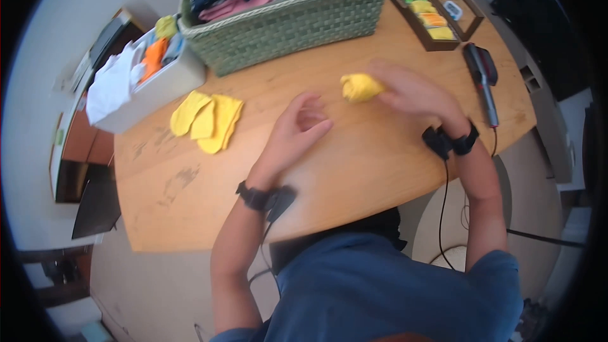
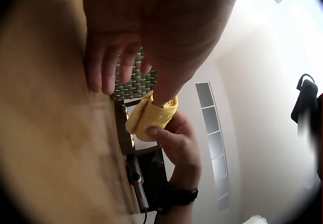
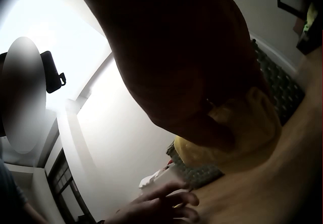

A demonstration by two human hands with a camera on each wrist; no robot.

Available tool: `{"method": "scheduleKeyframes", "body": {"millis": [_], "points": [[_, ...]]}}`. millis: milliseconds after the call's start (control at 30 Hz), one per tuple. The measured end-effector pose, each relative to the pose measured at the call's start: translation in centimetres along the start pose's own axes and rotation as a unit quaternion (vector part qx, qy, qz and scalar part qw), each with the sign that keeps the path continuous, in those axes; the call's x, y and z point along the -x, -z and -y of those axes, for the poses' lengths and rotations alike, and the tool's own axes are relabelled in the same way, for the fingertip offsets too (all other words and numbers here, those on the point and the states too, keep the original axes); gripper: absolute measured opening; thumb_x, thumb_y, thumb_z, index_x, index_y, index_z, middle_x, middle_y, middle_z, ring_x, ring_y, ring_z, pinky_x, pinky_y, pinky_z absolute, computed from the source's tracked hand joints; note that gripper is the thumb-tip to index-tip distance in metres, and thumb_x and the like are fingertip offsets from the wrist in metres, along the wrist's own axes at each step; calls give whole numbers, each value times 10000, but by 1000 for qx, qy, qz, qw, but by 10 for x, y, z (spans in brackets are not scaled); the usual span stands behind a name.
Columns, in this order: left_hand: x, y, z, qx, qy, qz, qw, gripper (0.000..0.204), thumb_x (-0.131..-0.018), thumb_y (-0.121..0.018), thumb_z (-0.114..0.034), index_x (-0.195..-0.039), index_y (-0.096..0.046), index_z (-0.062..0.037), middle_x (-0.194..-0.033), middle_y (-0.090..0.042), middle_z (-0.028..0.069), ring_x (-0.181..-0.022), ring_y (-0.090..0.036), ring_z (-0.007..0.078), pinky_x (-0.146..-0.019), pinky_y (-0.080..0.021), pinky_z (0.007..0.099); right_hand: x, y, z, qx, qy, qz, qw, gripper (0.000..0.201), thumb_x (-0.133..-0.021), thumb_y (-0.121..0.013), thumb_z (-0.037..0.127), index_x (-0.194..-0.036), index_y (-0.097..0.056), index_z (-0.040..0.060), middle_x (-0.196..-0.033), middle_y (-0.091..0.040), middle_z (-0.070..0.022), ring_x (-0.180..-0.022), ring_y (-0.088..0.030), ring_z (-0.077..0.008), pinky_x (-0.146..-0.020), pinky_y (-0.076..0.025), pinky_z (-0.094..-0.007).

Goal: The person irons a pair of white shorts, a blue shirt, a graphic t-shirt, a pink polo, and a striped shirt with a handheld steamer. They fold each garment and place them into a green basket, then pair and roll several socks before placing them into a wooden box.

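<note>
My right hand (image 1: pixel 405 88) grips a rolled-up yellow sock (image 1: pixel 361 87) just over the table, right of the middle. In the left wrist view the rolled sock (image 2: pixel 154 118) shows its coiled end, and the right thumb presses on its side. My left hand (image 1: pixel 297 128) is apart from the roll in the head view, its fingers loosely bent and holding nothing. Left of that hand, a pair of yellow socks (image 1: pixel 218 123) lies flat and overlapping on the wooden table (image 1: pixel 304 171). The right wrist view is dark, with the yellow roll (image 3: pixel 247 128) partly hidden by the hand.
A green woven basket (image 1: pixel 291 35) of folded clothes stands at the back, beside a white bin (image 1: pixel 158 92) with clothes. At the back right is an open brown box (image 1: pixel 441 44) holding yellow and orange rolls. A corded hair brush (image 1: pixel 486 88) lies near the right edge.
</note>
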State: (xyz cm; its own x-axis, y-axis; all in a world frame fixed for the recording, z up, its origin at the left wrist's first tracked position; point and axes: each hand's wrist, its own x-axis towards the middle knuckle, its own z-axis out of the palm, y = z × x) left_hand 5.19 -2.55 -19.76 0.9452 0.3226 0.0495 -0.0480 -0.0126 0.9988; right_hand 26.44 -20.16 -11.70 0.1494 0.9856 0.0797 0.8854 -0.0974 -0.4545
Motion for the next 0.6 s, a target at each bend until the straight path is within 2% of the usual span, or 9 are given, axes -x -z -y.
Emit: {"method": "scheduleKeyframes", "body": {"millis": [100,167,200,300,433,533,567,600], "points": [[0,1,-1,-20,35,-6,999,443,-916,-670,-36,-1315,-478,-20,-1067,-589,39,-999,-600,118,-881,-506,254,-4,62,-62,50,-16,-69,996,457,-798,-559,41,-1255,-549,36,-1135,-601,-199,-1122,-563,-372,-981,-450,-400],[-4,3,7,-9,42,5,999,417,-923,-662,-38,-1300,-485,-21,-1040,-580,26,-959,-592,103,-855,-500,238,-17,99,-110,95,-74,-129,984,435,-806,-573,53,-1239,-541,35,-1076,-612,-119,-1027,-590,-269,-950,-447,-350],[-5,3,9,-7,44,6,999,401,-925,-658,-35,-1289,-490,-21,-1031,-577,21,-944,-585,95,-840,-497,233,-26,115,-137,83,-106,-153,979,430,-788,-571,52,-1217,-539,27,-1048,-621,-114,-981,-595,-265,-918,-456,-349],[-6,2,11,1,52,5,999,360,-932,-646,-26,-1261,-503,-23,-1006,-573,8,-909,-567,76,-802,-486,219,-59,158,-225,130,-116,-151,973,382,-809,-561,100,-1185,-552,35,-1042,-637,-146,-980,-618,-289,-881,-476,-380],[-6,3,9,8,68,-6,998,335,-935,-636,-10,-1245,-511,-23,-981,-576,-4,-897,-558,64,-785,-473,207,-99,164,-295,200,-98,-163,961,355,-829,-538,125,-1175,-567,49,-1020,-655,-157,-960,-643,-301,-852,-490,-398],[-6,2,10,10,65,-22,998,309,-935,-654,-50,-1220,-538,-21,-943,-601,-6,-859,-572,56,-753,-480,205,-129,160,-329,177,-122,-118,969,336,-832,-538,105,-1162,-577,53,-1011,-662,-159,-960,-647,-308,-850,-492,-403],[-6,2,11,12,63,-28,998,301,-935,-665,-72,-1209,-551,-20,-928,-614,-6,-841,-579,53,-738,-485,205,-138,158,-339,148,-106,-90,979,345,-843,-544,86,-1185,-588,61,-1042,-668,-175,-992,-650,-333,-863,-493,-419],[-6,2,11,12,65,-27,997,300,-936,-664,-72,-1209,-551,-22,-925,-614,-8,-835,-580,52,-733,-485,204,-141,151,-350,195,-137,-95,967,350,-845,-552,84,-1191,-594,61,-1052,-669,-180,-1000,-649,-340,-870,-492,-425]]}}
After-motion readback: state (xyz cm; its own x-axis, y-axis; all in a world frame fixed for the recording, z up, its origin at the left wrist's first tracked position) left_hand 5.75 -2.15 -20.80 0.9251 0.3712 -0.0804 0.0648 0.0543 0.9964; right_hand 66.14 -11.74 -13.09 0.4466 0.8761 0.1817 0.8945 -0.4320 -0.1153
